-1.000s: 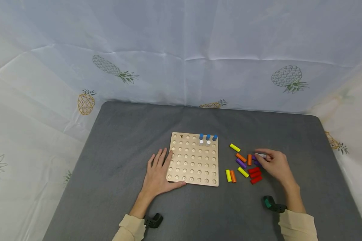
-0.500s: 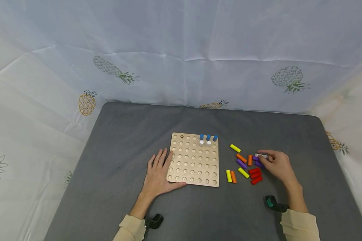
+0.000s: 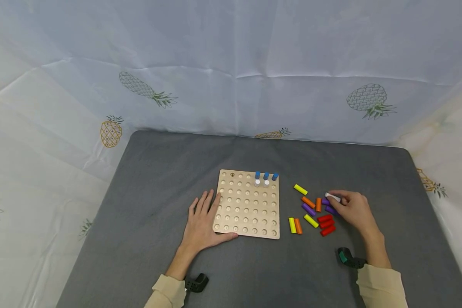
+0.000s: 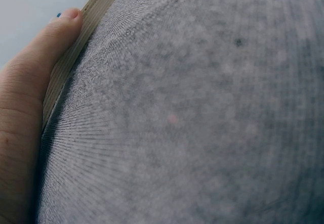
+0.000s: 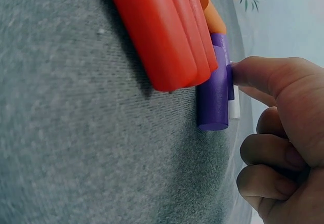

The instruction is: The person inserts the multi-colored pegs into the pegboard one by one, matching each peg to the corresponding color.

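Note:
My right hand point(image 3: 355, 210) pinches a white peg point(image 3: 332, 196) between thumb and index finger, its other fingers curled in. In the right wrist view, the white peg point(image 5: 234, 109) shows behind purple pegs point(image 5: 212, 102), with the thumb right beside them. My left hand point(image 3: 200, 224) lies spread at the wooden pegboard point(image 3: 246, 218), fingers along its left edge and thumb at its near edge. The left wrist view shows that thumb point(image 4: 48, 44) against the board's side. Three blue pegs point(image 3: 266, 175) stand in the board's far right holes, with two white pegs point(image 3: 257, 183) just nearer.
Right of the board lie loose pegs: red ones point(image 3: 325, 224) stacked close together, orange ones point(image 3: 308, 202), yellow ones point(image 3: 300, 189) and a purple one point(image 3: 308, 209). The grey table point(image 3: 158, 179) meets a pineapple-print curtain point(image 3: 200, 102) at the back.
My right hand shifts slightly, and the white peg in its fingers tilts a little, its left end a bit higher in the head view. My left hand stays on the pegboard.

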`<state>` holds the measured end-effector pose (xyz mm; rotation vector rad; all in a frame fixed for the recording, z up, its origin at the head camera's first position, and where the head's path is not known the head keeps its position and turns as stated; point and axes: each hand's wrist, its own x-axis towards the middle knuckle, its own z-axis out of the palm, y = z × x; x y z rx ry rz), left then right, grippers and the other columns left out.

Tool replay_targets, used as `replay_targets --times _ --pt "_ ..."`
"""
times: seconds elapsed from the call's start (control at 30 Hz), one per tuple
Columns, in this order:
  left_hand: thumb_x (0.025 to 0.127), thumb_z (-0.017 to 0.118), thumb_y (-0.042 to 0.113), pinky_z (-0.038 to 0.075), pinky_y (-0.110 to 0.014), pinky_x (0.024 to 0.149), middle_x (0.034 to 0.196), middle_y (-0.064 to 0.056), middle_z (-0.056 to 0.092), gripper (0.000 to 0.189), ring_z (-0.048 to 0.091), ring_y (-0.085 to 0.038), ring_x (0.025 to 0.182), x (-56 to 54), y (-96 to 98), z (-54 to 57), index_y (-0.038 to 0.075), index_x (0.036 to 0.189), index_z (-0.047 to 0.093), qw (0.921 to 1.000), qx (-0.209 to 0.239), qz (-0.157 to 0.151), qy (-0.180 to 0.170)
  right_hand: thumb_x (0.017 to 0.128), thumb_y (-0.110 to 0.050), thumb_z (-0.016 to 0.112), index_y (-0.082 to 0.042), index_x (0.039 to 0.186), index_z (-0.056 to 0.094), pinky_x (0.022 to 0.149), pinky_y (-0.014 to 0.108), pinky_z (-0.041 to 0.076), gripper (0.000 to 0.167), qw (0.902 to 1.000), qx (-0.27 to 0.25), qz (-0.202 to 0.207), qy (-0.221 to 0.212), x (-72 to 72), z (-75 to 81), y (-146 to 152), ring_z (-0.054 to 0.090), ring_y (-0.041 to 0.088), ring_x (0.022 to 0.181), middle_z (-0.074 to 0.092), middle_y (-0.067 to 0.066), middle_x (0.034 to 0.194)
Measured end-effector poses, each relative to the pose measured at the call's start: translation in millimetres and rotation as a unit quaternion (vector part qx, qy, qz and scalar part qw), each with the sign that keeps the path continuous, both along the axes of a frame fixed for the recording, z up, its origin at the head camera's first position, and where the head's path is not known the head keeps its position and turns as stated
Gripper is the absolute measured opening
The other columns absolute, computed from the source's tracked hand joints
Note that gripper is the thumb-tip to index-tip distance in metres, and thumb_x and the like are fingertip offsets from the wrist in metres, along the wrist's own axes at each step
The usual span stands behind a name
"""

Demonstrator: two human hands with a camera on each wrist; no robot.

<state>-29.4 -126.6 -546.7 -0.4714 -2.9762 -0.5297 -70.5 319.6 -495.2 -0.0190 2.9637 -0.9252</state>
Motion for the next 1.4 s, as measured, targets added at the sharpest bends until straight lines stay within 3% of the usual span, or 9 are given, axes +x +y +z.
replay_targets --times 0.87,1.2,1.4 --pt "0.065 0.065 0.090 0.024 -0.056 0.123 0.166 -0.013 0.035 0.128 0.032 -0.033 0.155 -0.3 0.9 0.8 0.018 0.163 0.027 1.0000 0.001 -0.004 0.004 0.095 -0.023 0.072 0.004 0.116 0.073 0.048 0.025 0.026 0.035 0.9987 0.017 -0.024 -0.042 -5.9 3.1 -5.1 0.033 0.010 0.052 0.035 -0.002 0.061" --pt "0.064 0.069 0.087 0.023 -0.057 0.124 0.167 -0.013 0.033 0.128 0.031 -0.033 0.156 -0.3 1.2 1.3 0.018 0.164 0.026 1.0000 0.001 -0.003 -0.006 0.095 -0.021 0.073 0.001 0.113 0.074 0.046 0.025 0.023 0.029 0.9999 0.000 -0.014 -0.004 -4.0 5.7 -10.8 0.025 0.006 0.049 0.031 -0.004 0.060" --pt "0.064 0.069 0.088 0.024 -0.057 0.123 0.167 -0.013 0.034 0.129 0.032 -0.033 0.156 0.1 1.2 1.7 0.019 0.164 0.026 1.0000 0.000 -0.003 -0.005 0.095 -0.021 0.073 0.001 0.113 0.072 0.045 0.024 0.023 0.029 0.9998 0.002 -0.018 -0.003 -3.5 5.2 -12.7 0.025 0.006 0.048 0.032 -0.004 0.059"
